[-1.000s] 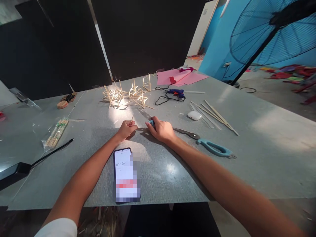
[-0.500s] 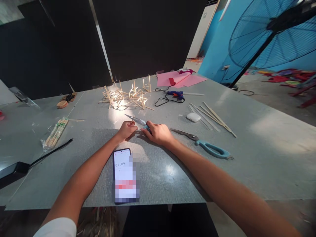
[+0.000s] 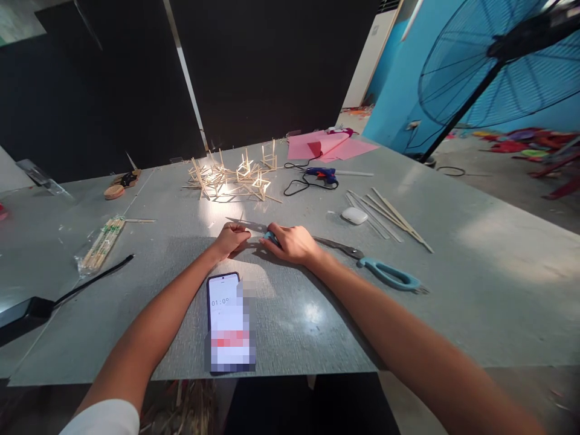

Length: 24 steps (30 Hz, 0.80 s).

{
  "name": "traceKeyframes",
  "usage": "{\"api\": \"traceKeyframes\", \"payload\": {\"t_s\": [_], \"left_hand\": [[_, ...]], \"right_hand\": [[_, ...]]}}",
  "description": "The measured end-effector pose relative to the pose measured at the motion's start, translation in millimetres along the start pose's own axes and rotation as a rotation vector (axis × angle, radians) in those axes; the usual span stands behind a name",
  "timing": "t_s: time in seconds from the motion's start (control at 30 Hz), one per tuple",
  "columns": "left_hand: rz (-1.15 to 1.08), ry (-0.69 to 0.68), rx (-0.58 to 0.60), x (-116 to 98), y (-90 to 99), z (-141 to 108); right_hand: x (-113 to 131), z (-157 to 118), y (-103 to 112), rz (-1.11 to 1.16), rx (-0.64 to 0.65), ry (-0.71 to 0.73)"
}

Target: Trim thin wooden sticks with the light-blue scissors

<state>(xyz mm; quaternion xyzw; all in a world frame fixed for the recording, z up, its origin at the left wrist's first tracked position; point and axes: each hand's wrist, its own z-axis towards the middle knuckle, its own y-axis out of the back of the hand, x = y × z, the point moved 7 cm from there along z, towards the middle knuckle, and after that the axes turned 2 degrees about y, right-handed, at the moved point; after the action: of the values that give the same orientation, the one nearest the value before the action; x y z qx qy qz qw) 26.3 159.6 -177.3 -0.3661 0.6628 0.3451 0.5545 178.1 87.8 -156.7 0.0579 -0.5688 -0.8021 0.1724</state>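
My left hand [image 3: 232, 240] is closed in a pinch around a thin wooden stick [image 3: 241, 217], whose tip pokes up above the fingers. Just to its right, my right hand [image 3: 292, 243] wraps round the light-blue handle [image 3: 272, 237] of a pointed scissor blade [image 3: 247, 223]. That blade points left, passing behind the left fingers and close to the stick; whether they touch I cannot tell. Beyond my right wrist lies another blade with a matching blue loop handle [image 3: 392, 275]. A phone [image 3: 224, 320] showing a timer rests between my forearms.
Small stick frames [image 3: 226, 178] stand at the back. A blue glue gun [image 3: 322, 175] with a black cord, pink sheets [image 3: 312, 145], a white oval case [image 3: 354, 215] and loose sticks [image 3: 399, 217] lie rightward. Leftward are a packet of sticks [image 3: 104, 244] and a black device [image 3: 27, 311].
The blade has tilted and dropped lower behind my left fingers. The stick's tip now stands higher above my left hand. Both hands have stayed nearly in place.
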Motion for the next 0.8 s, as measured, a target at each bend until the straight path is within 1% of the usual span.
{"api": "traceKeyframes", "payload": {"t_s": [0.27,0.3,0.33,0.43,0.47,0.5,0.57,0.6,0.73,0.8], "left_hand": [[0.063,0.006,-0.009,-5,-2.4,-5],[0.064,0.001,0.002,-5,-3.1,-5],[0.067,-0.008,0.017,-5,-4.0,-5],[0.073,-0.047,0.062,-6,-5.4,-4],[0.07,-0.054,0.068,-7,-5.1,-4],[0.064,-0.055,0.069,-7,-4.3,-3],[0.055,-0.045,0.059,-7,-2.4,-2],[0.056,-0.038,0.053,-7,-1.7,-1],[0.085,-0.012,0.006,-5,-0.5,-3],[0.105,-0.008,-0.021,-4,-0.1,-4]], "right_hand": [[-2,2,-5,-0.021,0.039,-0.06],[-5,3,-4,-0.003,0.023,-0.099],[-10,3,-3,0.022,-0.005,-0.167],[-36,-1,3,0.085,-0.119,-0.433],[-43,-2,4,0.094,-0.145,-0.487],[-47,-3,5,0.096,-0.154,-0.5],[-46,-3,5,0.094,-0.145,-0.437],[-41,-2,4,0.09,-0.13,-0.374],[-12,0,-1,0.036,-0.008,-0.075],[-3,0,-3,0.011,0.038,-0.003]]}}
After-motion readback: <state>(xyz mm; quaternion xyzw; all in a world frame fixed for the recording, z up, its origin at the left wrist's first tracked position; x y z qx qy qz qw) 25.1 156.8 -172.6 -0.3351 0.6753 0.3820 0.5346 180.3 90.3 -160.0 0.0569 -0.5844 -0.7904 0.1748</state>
